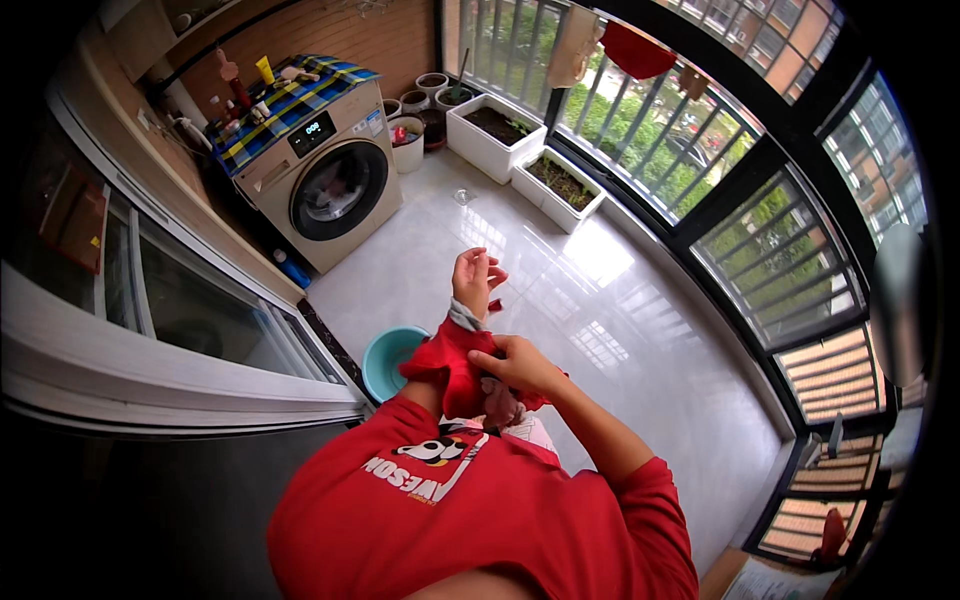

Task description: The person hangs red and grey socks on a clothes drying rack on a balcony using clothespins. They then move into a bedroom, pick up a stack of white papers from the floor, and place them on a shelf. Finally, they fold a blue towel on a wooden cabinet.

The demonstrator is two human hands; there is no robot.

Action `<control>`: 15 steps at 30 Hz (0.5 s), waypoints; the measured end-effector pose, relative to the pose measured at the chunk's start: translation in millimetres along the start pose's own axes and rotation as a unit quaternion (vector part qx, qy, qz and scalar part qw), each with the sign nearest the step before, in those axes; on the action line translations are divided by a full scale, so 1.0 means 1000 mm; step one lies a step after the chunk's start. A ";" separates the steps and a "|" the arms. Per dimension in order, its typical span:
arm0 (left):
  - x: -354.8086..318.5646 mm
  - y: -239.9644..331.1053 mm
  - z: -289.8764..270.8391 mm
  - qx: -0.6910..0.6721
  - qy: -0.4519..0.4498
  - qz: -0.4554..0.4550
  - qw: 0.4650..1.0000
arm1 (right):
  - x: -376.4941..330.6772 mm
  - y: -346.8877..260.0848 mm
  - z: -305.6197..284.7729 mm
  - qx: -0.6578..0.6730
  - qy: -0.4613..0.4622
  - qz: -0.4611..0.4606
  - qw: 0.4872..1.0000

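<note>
My left hand [474,276] is raised in front of me, its fingers apart and loosely bent with nothing visible in them. A grey cloth [464,315] lies around that wrist, and a red cloth [447,362] drapes over the forearm below it. My right hand [522,365] crosses over and grips the red cloth, thumb toward the left arm. Beneath it hangs a crumpled greyish-pink cloth [502,408], partly hidden. A teal basin [381,368] stands on the floor just left of my forearm; its inside is mostly out of sight.
A washing machine [270,186] with laundry behind its round door stands at the far left, topped by a plaid cover [300,90] holding bottles. White planters [480,150] and several pots line the barred windows. A sliding door frame [180,380] borders the left.
</note>
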State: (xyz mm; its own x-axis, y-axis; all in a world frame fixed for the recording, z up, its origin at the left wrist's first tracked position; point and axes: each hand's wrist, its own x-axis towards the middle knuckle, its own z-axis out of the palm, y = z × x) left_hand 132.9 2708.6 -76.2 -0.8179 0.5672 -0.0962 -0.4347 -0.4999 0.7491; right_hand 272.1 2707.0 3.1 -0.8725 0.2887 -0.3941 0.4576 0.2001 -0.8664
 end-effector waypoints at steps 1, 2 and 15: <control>0.007 0.000 0.004 0.046 0.001 -0.018 0.999 | 0.016 0.002 -0.012 -0.018 -0.031 0.009 0.999; 0.019 0.001 0.008 0.072 -0.072 0.018 0.995 | 0.030 0.003 -0.025 -0.034 -0.028 -0.041 0.998; 0.141 0.001 0.061 0.299 -0.308 -0.023 0.903 | 0.187 -0.006 -0.255 0.310 -0.164 -0.081 0.933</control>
State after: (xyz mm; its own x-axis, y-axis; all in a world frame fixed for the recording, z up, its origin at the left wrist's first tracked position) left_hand 39.9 2828.1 -48.6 -0.3601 0.9266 0.1083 -0.0317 -0.1282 0.9912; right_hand 149.8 2998.8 12.4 -0.9735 -0.0202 -0.2279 0.2174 -0.3925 -0.8937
